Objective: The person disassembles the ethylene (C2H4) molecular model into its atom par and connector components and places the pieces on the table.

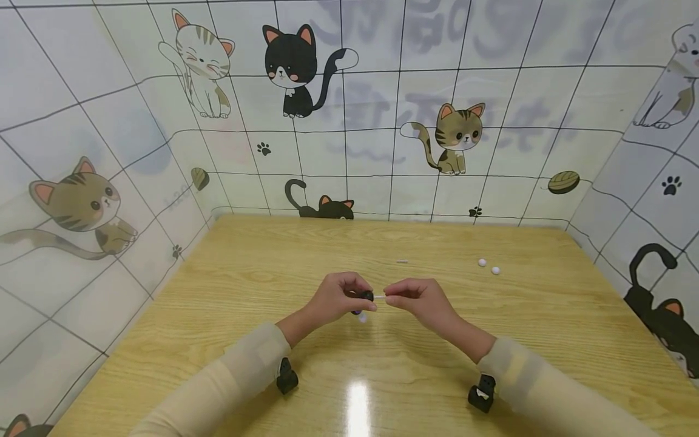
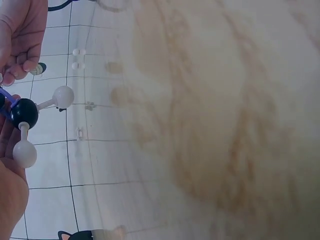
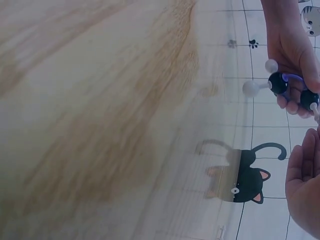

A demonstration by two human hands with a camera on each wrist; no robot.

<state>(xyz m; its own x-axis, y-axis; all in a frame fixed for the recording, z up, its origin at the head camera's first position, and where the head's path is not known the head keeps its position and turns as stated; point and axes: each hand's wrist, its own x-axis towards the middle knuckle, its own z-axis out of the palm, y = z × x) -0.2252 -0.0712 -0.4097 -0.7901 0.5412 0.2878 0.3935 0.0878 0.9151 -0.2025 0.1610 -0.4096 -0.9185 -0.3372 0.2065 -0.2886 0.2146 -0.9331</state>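
Observation:
My left hand grips a ball-and-stick molecular model by one black ball. A purple link joins that ball to a second black ball. From this second ball stick out two white balls on short white pegs. Facing it from the right, my right hand pinches a thin white peg between thumb and fingertips. The peg's other end meets the gripped black ball. In the right wrist view, both hands come close together at the right edge.
Two loose white balls lie at the back right of the wooden table. A small white peg lies beyond the hands. Cat-print cloth walls stand at the back and both sides.

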